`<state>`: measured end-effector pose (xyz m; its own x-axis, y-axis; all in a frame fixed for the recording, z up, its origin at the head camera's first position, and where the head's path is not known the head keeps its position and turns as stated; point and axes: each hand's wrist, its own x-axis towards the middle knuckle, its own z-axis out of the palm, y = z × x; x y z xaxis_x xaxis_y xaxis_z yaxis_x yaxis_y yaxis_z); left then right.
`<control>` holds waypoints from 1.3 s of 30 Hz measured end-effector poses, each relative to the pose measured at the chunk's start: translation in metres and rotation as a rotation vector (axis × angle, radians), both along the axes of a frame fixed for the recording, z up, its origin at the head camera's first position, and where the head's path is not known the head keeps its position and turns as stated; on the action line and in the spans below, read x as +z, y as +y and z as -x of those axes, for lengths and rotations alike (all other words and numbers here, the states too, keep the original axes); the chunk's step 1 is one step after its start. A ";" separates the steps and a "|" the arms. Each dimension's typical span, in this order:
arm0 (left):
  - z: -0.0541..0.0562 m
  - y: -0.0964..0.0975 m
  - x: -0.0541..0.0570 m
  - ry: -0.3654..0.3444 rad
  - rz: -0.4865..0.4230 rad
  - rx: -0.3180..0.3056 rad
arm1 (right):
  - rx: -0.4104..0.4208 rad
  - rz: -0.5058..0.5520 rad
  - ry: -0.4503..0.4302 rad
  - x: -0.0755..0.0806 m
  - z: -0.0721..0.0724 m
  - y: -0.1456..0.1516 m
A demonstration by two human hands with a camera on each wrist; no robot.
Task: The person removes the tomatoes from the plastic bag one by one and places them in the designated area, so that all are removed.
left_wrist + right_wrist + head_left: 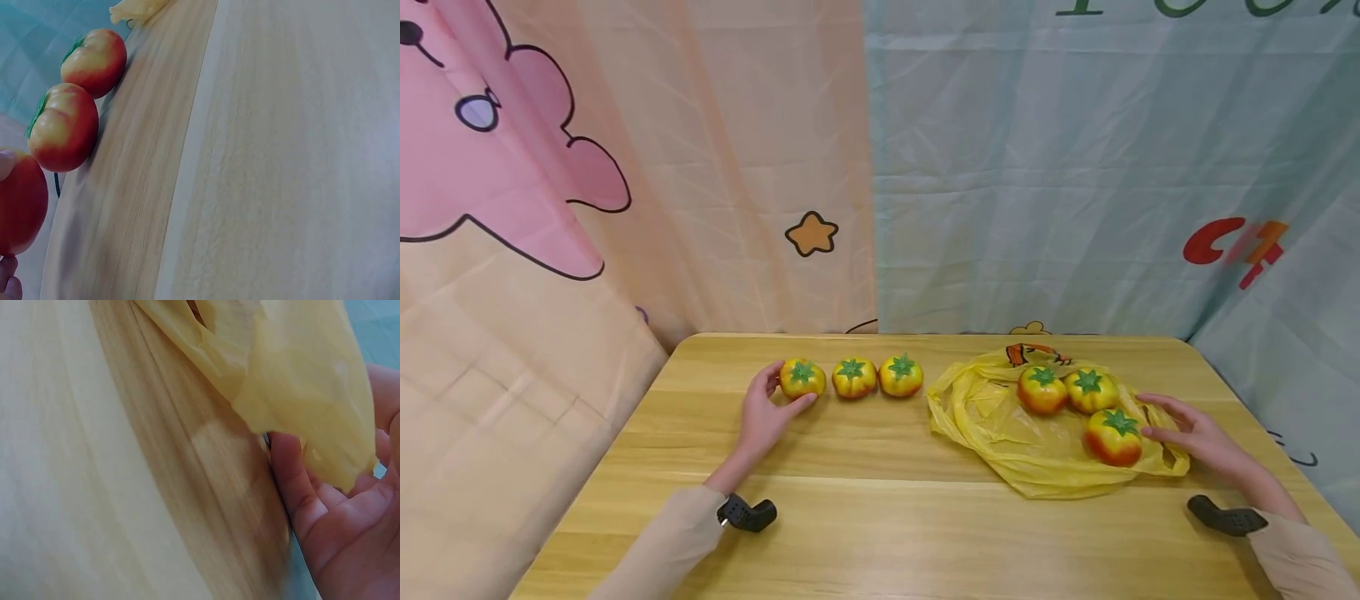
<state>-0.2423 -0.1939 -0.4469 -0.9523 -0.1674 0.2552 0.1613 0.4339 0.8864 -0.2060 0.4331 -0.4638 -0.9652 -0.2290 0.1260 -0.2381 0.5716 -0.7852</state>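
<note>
My left hand point(762, 412) holds the leftmost tomato point(802, 378) of a row, thumb at its near side and fingers at its far-left side. Next to it sit a second tomato point(853, 379) and a third tomato point(900, 376), all with green star-shaped tops. On the right, a yellow plastic bag point(1000, 417) lies spread out with three tomatoes point(1115, 437) on it. My right hand point(1202, 437) touches the bag's right edge, thumb and fingers apart, close to the nearest tomato. In the right wrist view the bag point(306, 381) covers some fingertips.
The wooden table point(880, 533) ends at a back edge just behind the tomatoes. A printed curtain point(760, 167) hangs behind it and along the sides. A black device is strapped to each wrist.
</note>
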 end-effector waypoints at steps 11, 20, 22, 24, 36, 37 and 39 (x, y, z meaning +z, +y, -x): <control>0.008 0.002 -0.005 -0.048 -0.029 -0.016 | -0.001 -0.008 -0.025 0.001 0.002 0.000; 0.012 0.006 -0.006 -0.059 -0.033 -0.014 | 0.002 -0.011 -0.008 0.000 0.001 0.001; 0.013 0.006 -0.008 -0.070 -0.038 -0.015 | -0.002 -0.005 -0.017 0.000 0.001 0.001; 0.013 0.006 -0.010 -0.076 -0.043 -0.019 | -0.005 -0.006 -0.021 0.000 0.000 0.001; 0.016 0.005 -0.015 -0.085 -0.040 -0.017 | -0.030 -0.018 -0.081 0.011 0.000 0.000; 0.016 0.005 -0.015 -0.088 -0.039 -0.016 | -0.031 -0.026 -0.080 0.011 0.000 0.000; 0.017 0.005 -0.014 -0.091 -0.040 -0.017 | -0.031 -0.041 -0.077 0.012 0.000 -0.001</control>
